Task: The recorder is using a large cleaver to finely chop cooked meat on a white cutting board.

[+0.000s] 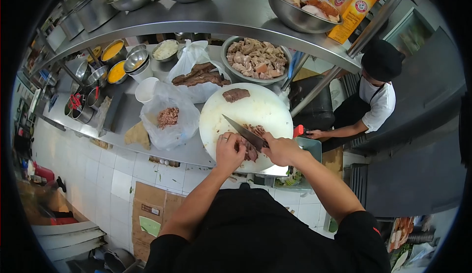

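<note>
On a round white cutting board [217,114], my right hand [281,150] grips the handle of a chef's knife [245,132], its blade pointing up and left. My left hand [229,151], with a ring on one finger, presses on sliced cooked meat [250,153] beside the blade. Chopped meat strips [255,128] lie just beyond the knife. A larger piece of meat [236,95] rests near the board's far edge. Left of the board, a plastic bag [186,120] holds diced meat [168,118]. Behind it, dark cooked meat slabs [201,76] lie in another white plastic bag [193,53].
A big bowl of meat chunks [257,58] stands behind the board, under a steel shelf [236,7] bearing more bowls. Bowls of yellow liquid [117,72] and a white container [146,89] stand at left. A co-worker [376,88] is at right, near a green bin [310,151].
</note>
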`<state>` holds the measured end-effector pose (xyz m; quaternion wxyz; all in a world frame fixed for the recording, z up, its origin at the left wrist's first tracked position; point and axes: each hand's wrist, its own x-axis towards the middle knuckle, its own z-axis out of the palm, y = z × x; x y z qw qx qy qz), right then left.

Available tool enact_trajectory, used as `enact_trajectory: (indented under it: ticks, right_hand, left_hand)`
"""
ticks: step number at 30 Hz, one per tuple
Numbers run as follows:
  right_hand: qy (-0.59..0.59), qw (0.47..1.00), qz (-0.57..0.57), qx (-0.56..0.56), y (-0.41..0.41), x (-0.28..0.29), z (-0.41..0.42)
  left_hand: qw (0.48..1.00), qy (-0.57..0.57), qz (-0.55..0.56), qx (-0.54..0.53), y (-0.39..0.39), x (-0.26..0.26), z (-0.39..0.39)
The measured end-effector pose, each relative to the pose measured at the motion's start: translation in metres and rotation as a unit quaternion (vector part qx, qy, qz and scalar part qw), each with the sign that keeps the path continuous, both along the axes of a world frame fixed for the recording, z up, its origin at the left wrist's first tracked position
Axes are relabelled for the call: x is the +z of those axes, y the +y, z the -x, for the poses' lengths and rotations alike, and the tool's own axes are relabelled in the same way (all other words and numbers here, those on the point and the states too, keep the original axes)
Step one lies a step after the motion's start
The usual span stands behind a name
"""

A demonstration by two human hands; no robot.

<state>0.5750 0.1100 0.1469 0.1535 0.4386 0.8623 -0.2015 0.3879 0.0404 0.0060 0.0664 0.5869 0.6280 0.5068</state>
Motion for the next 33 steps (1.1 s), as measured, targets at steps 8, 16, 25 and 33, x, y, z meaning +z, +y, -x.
enact_trajectory:
  ticks: [8, 16, 25, 33]
  right_hand:
    - [-0.028, 0.995, -0.073, 0.066, -0.034, 0.05, 0.01]
    - [0.015, 0.992, -0.102, 0.066, -0.007, -0.01, 0.006]
    - [-0.02, 0.997, -0.057, 0.055, -0.016, -0.003, 0.003]
    - [-0.06, 0.99, -0.052, 0.117, 0.0, 0.03, 0.014]
  left_hand:
    - [0.999, 0.032, -0.01, -0.005, -0.006, 0.002, 0.001]
    - [0.999, 0.031, 0.009, -0.006, 0.0, 0.004, 0.0]
    - [0.999, 0.033, 0.014, 0.003, -0.002, 0.008, -0.001]
    - [1.0, 0.001, -0.003, 0.017, -0.006, -0.006, 0.002]
